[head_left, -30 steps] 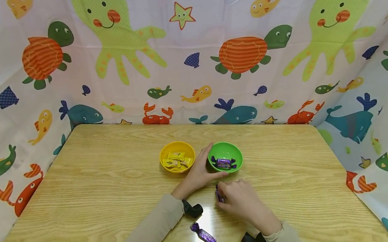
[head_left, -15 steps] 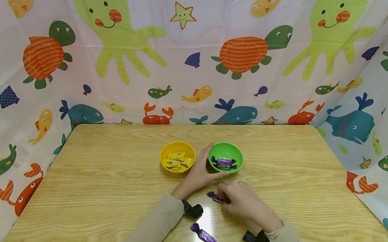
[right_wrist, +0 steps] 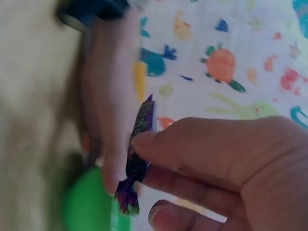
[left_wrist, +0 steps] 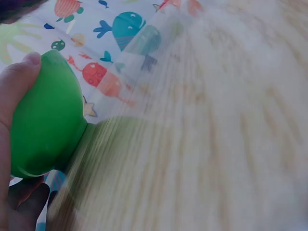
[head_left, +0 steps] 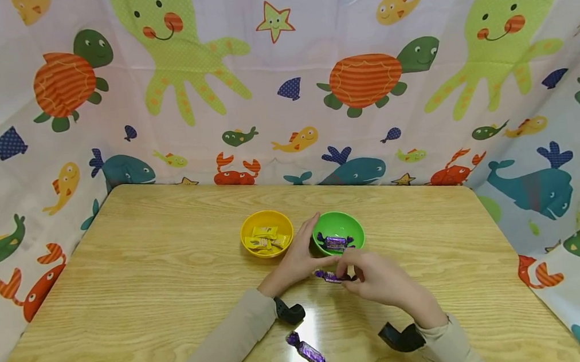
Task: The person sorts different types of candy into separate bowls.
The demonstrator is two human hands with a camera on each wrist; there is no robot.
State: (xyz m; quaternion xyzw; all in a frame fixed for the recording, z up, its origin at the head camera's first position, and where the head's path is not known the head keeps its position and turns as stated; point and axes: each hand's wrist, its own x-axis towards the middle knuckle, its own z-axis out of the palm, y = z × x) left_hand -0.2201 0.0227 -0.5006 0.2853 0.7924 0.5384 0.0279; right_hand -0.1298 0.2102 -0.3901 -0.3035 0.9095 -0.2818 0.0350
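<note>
A purple twist-wrapped candy [head_left: 329, 276] is pinched between thumb and fingers of my right hand [head_left: 381, 279], just in front of the green bowl [head_left: 351, 225]. The right wrist view shows the same candy [right_wrist: 138, 159] held upright by its middle, both twisted ends free. My left hand [head_left: 297, 260] holds the green bowl at its left side, thumb toward the front. In the left wrist view a digit lies on the wall of the tilted-looking bowl [left_wrist: 48, 110]. Inside the bowl lies purple-wrapped candy [head_left: 334, 242]; my hands partly cover the bowl's front.
Left of the green bowl stands a yellow bowl [head_left: 245, 231] with several yellow-wrapped candies [head_left: 266, 240]. Another purple candy [head_left: 309, 353] lies on the wooden table [head_left: 162, 261] near its front, between my forearms. A sea-animal printed curtain [head_left: 242, 110] borders the table.
My right hand has lifted the purple candy from the table and moved it forward and slightly right, toward the green bowl. The left hand has stayed at the bowl.
</note>
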